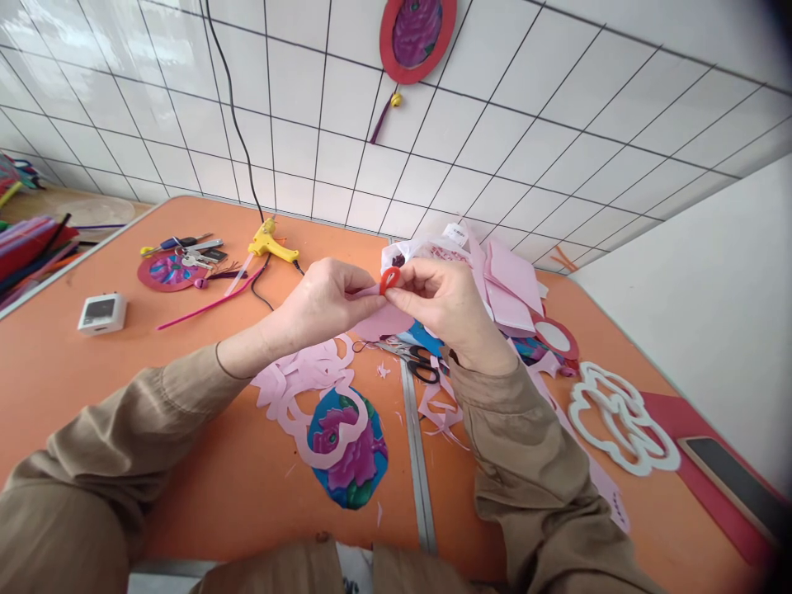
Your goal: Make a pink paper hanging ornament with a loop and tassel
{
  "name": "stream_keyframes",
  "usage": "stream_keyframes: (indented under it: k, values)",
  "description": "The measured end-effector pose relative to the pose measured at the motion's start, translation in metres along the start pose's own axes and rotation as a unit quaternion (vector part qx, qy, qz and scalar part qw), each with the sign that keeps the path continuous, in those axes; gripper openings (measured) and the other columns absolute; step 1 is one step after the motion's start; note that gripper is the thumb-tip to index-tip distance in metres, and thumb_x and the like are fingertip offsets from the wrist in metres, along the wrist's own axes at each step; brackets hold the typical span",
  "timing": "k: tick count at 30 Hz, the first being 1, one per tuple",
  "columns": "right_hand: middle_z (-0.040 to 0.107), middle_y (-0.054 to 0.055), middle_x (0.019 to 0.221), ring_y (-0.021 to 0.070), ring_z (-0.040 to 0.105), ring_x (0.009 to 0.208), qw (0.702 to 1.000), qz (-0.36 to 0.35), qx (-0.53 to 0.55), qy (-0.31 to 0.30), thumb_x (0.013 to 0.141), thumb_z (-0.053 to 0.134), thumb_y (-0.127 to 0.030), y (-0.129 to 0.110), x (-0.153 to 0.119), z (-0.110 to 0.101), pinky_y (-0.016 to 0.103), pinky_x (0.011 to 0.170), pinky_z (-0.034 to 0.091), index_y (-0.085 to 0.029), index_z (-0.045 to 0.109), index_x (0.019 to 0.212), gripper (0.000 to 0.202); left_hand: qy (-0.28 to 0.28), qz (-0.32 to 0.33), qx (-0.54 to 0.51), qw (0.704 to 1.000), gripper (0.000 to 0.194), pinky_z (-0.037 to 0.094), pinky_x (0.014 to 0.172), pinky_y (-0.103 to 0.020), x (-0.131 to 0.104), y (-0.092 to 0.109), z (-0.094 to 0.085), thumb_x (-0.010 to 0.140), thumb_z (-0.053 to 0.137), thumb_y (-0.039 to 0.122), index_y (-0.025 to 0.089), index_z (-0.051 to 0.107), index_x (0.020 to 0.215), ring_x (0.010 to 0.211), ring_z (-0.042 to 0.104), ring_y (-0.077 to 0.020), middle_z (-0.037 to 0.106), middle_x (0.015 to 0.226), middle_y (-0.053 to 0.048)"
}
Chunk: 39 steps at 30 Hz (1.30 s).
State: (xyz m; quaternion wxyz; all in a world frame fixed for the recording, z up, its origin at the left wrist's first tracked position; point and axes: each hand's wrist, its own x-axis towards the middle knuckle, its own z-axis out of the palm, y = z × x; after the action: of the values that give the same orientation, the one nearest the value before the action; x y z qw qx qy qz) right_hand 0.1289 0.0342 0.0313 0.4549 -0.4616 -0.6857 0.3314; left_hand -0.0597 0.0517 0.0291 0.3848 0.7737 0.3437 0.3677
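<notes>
Above the middle of the orange table my two hands meet, fingertips almost touching. My left hand (325,301) is closed in a pinch on a piece of pink sheet (387,322), which hangs below the fingers. Between thumb and forefinger my right hand (442,301) grips a small red loop (389,279), its lower end against the pink sheet. I cannot make out whether the loop is part of a tool. Black-handled scissors (422,363) lie just below the hands. Pink cut-out scraps (303,371) partly cover a flower-printed fabric oval (352,470).
A yellow glue gun (272,241) with a cord lies at the back, beside keys (198,257) on a round ornament. A white charger (102,313) stands left. Folded pink sheets (511,285), white cloud-shaped frames (622,421) and a phone (736,483) are right. An oval ornament (417,37) hangs on the wall.
</notes>
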Motion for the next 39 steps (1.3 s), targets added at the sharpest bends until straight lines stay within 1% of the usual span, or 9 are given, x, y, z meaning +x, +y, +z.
stream_keyframes:
  k: [3, 7, 10, 15, 19, 23, 27, 33, 39]
  values:
    - [0.070, 0.001, 0.071, 0.0153, 0.061, 0.066, 1.000, 0.000, 0.004, 0.005, 0.073, 0.084, -0.031, -0.0001, 0.0003, 0.0003, 0.030, 0.063, 0.050, -0.019, 0.073, 0.072, 0.016, -0.006, 0.000, -0.012, 1.000, 0.046, 0.015, 0.051, -0.028, 0.0003, 0.0015, -0.0026, 0.088, 0.061, 0.028, 0.021, 0.031, 0.054, 0.054, 0.023, -0.0070, 0.025, 0.056, 0.005]
    - [0.073, 0.003, 0.074, 0.0183, 0.066, 0.071, 1.000, -0.002, 0.010, 0.006, 0.073, 0.087, -0.037, -0.0023, 0.0000, -0.0008, 0.033, 0.067, 0.056, -0.020, 0.075, 0.073, 0.021, 0.015, -0.002, -0.032, 0.999, 0.051, 0.016, 0.051, -0.029, 0.0018, 0.0007, -0.0047, 0.087, 0.067, 0.035, 0.020, 0.032, 0.053, 0.055, 0.024, -0.0074, 0.026, 0.057, 0.005]
    - [0.075, 0.004, 0.076, 0.0198, 0.068, 0.075, 1.000, -0.009, 0.005, -0.003, 0.076, 0.085, -0.039, -0.0040, -0.0005, -0.0021, 0.034, 0.069, 0.056, -0.020, 0.076, 0.072, 0.021, 0.023, -0.012, -0.045, 0.999, 0.054, 0.014, 0.050, -0.028, 0.0020, -0.0006, -0.0043, 0.086, 0.070, 0.040, 0.020, 0.032, 0.053, 0.055, 0.024, -0.0072, 0.026, 0.057, 0.005]
    - [0.074, 0.003, 0.074, 0.0182, 0.066, 0.070, 1.000, -0.024, -0.007, 0.011, 0.074, 0.085, -0.034, -0.0012, 0.0005, -0.0005, 0.033, 0.066, 0.053, -0.019, 0.075, 0.073, 0.018, 0.016, -0.021, -0.058, 0.998, 0.050, 0.014, 0.049, -0.027, 0.0013, 0.0009, -0.0030, 0.086, 0.068, 0.034, 0.020, 0.033, 0.053, 0.053, 0.023, -0.0060, 0.026, 0.055, 0.005]
    - [0.072, 0.003, 0.072, 0.0175, 0.063, 0.068, 0.999, -0.024, -0.014, 0.017, 0.074, 0.083, -0.035, 0.0011, 0.0014, 0.0010, 0.033, 0.063, 0.051, -0.019, 0.073, 0.073, 0.019, 0.007, -0.038, -0.062, 0.997, 0.043, 0.015, 0.048, -0.027, 0.0008, 0.0029, -0.0037, 0.085, 0.064, 0.028, 0.020, 0.037, 0.053, 0.052, 0.024, -0.0057, 0.028, 0.054, 0.005]
    - [0.069, 0.001, 0.069, 0.0161, 0.060, 0.065, 1.000, -0.023, -0.015, 0.012, 0.075, 0.081, -0.035, 0.0004, 0.0009, 0.0011, 0.032, 0.061, 0.048, -0.020, 0.071, 0.072, 0.018, 0.023, -0.033, -0.061, 0.997, 0.042, 0.016, 0.049, -0.026, 0.0010, 0.0013, -0.0029, 0.083, 0.068, 0.029, 0.019, 0.039, 0.054, 0.053, 0.024, -0.0058, 0.028, 0.056, 0.006]
    - [0.067, 0.001, 0.068, 0.0149, 0.057, 0.064, 0.999, -0.032, -0.024, 0.005, 0.076, 0.077, -0.031, -0.0004, 0.0003, 0.0006, 0.031, 0.060, 0.046, -0.020, 0.071, 0.072, 0.013, 0.026, -0.027, -0.060, 0.997, 0.040, 0.020, 0.049, -0.025, 0.0017, -0.0013, -0.0019, 0.079, 0.073, 0.032, 0.019, 0.044, 0.055, 0.054, 0.030, -0.0063, 0.035, 0.056, 0.005]
    - [0.067, 0.001, 0.067, 0.0149, 0.056, 0.064, 0.998, -0.041, -0.043, -0.011, 0.078, 0.074, -0.029, -0.0018, -0.0002, -0.0009, 0.031, 0.061, 0.046, -0.020, 0.071, 0.073, 0.011, 0.014, -0.027, -0.042, 0.999, 0.036, 0.025, 0.050, -0.023, 0.0009, -0.0018, -0.0042, 0.078, 0.073, 0.031, 0.017, 0.050, 0.055, 0.056, 0.036, -0.0074, 0.043, 0.056, 0.003]
    - [0.062, 0.000, 0.065, 0.0133, 0.052, 0.062, 0.998, -0.039, -0.044, -0.018, 0.078, 0.073, -0.025, -0.0003, -0.0010, 0.0013, 0.030, 0.058, 0.043, -0.020, 0.067, 0.070, 0.012, 0.015, -0.027, -0.055, 0.998, 0.035, 0.027, 0.049, -0.022, -0.0002, -0.0014, -0.0023, 0.079, 0.072, 0.026, 0.017, 0.050, 0.054, 0.055, 0.038, -0.0073, 0.046, 0.055, 0.002]
